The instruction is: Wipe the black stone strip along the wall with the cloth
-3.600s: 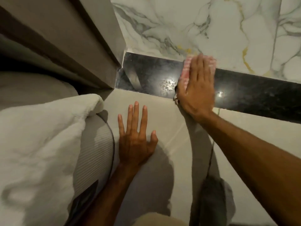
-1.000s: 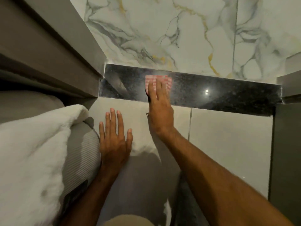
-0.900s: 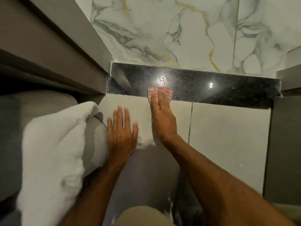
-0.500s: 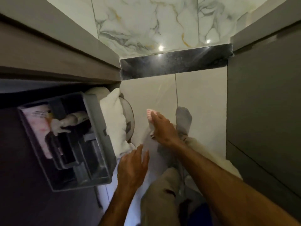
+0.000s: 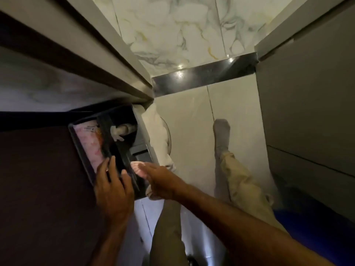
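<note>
The black stone strip (image 5: 205, 77) runs along the foot of the marble wall, far ahead between two cabinets. My right hand (image 5: 163, 181) holds the pink checked cloth (image 5: 138, 168) over the near end of a grey caddy (image 5: 142, 139), well away from the strip. My left hand (image 5: 113, 187) rests on the caddy's near rim, fingers spread over its edge.
The caddy holds a pink packet (image 5: 90, 144) and a white spray bottle (image 5: 123, 130). A white towel (image 5: 159, 139) lies beside it on the pale tiled floor (image 5: 188, 116). My legs and a socked foot (image 5: 221, 131) stretch ahead. Grey cabinets (image 5: 307, 93) close in on the right.
My right hand has left the strip and pulled the cloth back to the caddy. My left hand rose from the floor onto the caddy's rim. The view drew back and up.
</note>
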`<state>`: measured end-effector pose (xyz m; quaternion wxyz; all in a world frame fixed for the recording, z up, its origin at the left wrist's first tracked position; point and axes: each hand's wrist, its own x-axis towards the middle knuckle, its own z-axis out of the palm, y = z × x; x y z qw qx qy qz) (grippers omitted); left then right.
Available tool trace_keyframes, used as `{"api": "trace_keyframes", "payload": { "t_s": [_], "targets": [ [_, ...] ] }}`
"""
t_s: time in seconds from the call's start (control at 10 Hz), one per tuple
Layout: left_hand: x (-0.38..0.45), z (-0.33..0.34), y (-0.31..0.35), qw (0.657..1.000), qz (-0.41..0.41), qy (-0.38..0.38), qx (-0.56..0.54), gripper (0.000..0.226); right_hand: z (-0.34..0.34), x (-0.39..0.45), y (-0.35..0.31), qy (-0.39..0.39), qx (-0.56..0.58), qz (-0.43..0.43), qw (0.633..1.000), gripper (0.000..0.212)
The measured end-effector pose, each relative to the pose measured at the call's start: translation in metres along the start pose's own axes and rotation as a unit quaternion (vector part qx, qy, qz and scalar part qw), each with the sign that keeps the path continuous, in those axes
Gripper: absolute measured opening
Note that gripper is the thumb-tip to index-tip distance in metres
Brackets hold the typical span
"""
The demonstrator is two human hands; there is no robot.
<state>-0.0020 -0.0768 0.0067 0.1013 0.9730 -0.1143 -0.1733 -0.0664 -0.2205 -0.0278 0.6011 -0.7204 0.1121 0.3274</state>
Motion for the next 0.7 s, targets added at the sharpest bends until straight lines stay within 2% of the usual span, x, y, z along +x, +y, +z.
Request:
{"api": "trace_keyframes", "payload": {
  "t_s": [0.1, 0.2, 0.3, 0.4, 0.5, 0.6, 0.7],
  "targets": [
    [0.041, 0.008, -0.016, 1.000, 0.025, -0.007, -0.010, 0.069, 0.037, 0.030, 0.003, 0.017, -0.032, 0.044, 0.998, 0.098],
    [0.076, 0.038, -0.040, 0.997, 0.072, 0.000, 0.039, 0.077, 0.076, 0.069, 0.015, 0.007, -0.074, 0.123, 0.990, 0.078],
    [0.085, 0.080, -0.075, 0.994, 0.082, 0.008, 0.068, 0.075, 0.111, 0.105, 0.040, 0.051, -0.194, 0.155, 0.967, 0.076],
    [0.082, 0.109, -0.103, 0.988, 0.133, 0.003, 0.079, 0.073, 0.129, 0.131, 0.066, 0.135, -0.256, 0.118, 0.950, 0.068],
    [0.087, 0.126, -0.128, 0.973, 0.199, 0.050, 0.103, 0.070, 0.145, 0.139, 0.101, 0.134, -0.300, 0.105, 0.939, 0.074],
    [0.089, 0.125, -0.125, 0.970, 0.204, 0.047, 0.126, 0.068, 0.149, 0.131, 0.109, 0.076, -0.336, 0.113, 0.932, 0.100],
    [0.078, 0.089, -0.103, 0.975, 0.171, 0.044, 0.134, 0.069, 0.142, 0.101, 0.069, 0.054, -0.205, 0.156, 0.965, 0.100]
  ]
}}
